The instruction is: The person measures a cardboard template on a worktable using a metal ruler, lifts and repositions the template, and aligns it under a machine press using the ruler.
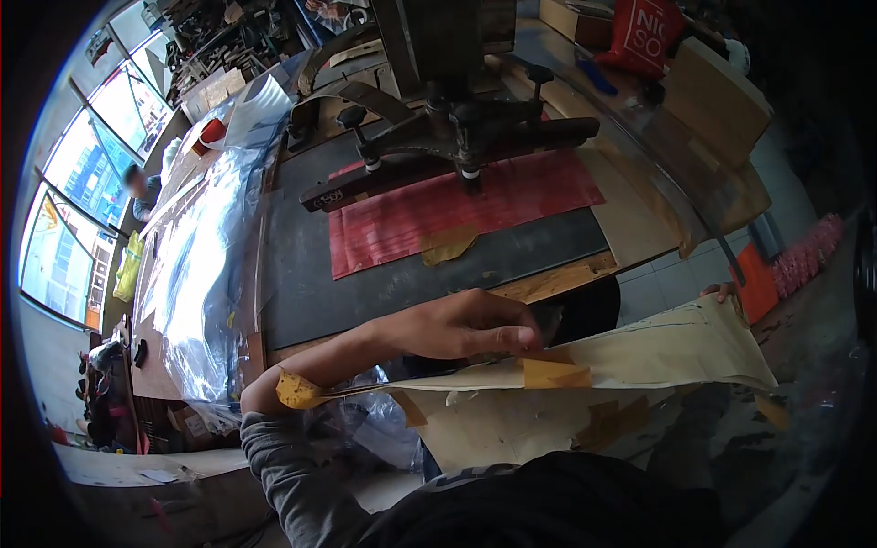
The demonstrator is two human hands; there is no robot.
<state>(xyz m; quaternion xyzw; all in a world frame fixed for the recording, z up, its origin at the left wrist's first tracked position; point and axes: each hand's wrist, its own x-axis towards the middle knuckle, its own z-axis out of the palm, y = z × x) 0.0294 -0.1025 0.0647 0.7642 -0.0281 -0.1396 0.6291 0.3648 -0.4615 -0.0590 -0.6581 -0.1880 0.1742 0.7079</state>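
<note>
The left hand (470, 327), fingers curled, adjoins the long cream paper sheet (639, 354) at centre; grip indeterminable. The right hand (722, 291) grasps its corner at right.

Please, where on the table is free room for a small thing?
The dark mat looks free between the red sheet and wooden edge, also in a strip beside the clear plastic. Crowded: under the black bar, and nearest you, where your left hand is near the pale sheet.
</note>
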